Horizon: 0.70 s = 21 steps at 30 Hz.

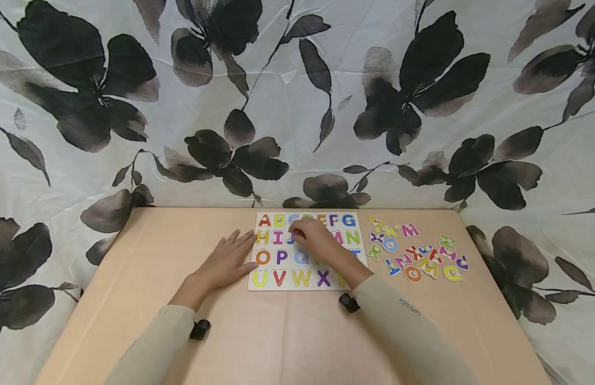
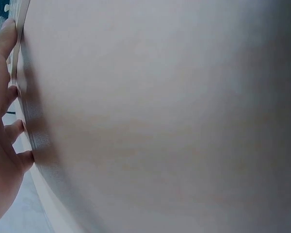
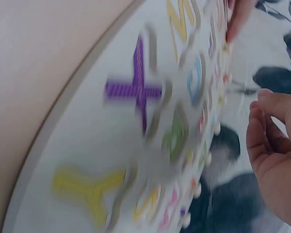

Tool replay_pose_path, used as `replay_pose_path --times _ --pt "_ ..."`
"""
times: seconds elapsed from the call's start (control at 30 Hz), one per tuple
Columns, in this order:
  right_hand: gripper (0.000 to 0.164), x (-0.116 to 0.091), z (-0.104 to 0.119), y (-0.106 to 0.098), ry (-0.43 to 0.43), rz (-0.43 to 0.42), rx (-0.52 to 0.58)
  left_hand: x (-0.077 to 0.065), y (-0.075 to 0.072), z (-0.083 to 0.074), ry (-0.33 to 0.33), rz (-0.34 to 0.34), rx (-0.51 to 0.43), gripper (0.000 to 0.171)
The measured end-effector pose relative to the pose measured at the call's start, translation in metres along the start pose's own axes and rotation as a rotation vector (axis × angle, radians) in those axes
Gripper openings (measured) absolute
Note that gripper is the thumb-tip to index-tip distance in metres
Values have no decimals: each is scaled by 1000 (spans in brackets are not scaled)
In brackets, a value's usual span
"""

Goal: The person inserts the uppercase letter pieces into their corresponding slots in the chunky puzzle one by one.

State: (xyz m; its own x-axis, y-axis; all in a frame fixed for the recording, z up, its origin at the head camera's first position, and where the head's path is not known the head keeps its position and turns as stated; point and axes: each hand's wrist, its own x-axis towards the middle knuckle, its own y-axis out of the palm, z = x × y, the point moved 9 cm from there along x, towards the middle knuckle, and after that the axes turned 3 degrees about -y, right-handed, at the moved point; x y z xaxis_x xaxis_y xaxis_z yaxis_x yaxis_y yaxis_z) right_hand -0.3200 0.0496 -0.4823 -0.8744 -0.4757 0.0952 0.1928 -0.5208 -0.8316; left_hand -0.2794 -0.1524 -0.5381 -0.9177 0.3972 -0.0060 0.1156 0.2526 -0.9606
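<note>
The left hand, straight-fingered at the left edge of the board, should brace it well; above it, the right hand curls (gripping anything? cannot tell).

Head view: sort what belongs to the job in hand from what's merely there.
Seems to belong:
White rectangular board with multicoloured letters
Left hand, at the board's left edge
Right hand, over the board
Loose multicoloured letter pieces, right of the board

Merely there:
Plain tan tabletop
White cloth with black-grey floral print, behind the table
</note>
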Motion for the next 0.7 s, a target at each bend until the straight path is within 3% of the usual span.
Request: replay_pose_path --times 0.23,0.53,0.7 --pt "20 -30 -42 -44 24 -56 -1 0 -1 -1 -2 5 -9 79" --pt "22 -80 -120 -100 142 -117 -31 1 -4 -3 -7 -5 -1 79" --pt "21 -111 -160 -131 158 -148 -93 2 -5 -4 -12 -3 -1 79"
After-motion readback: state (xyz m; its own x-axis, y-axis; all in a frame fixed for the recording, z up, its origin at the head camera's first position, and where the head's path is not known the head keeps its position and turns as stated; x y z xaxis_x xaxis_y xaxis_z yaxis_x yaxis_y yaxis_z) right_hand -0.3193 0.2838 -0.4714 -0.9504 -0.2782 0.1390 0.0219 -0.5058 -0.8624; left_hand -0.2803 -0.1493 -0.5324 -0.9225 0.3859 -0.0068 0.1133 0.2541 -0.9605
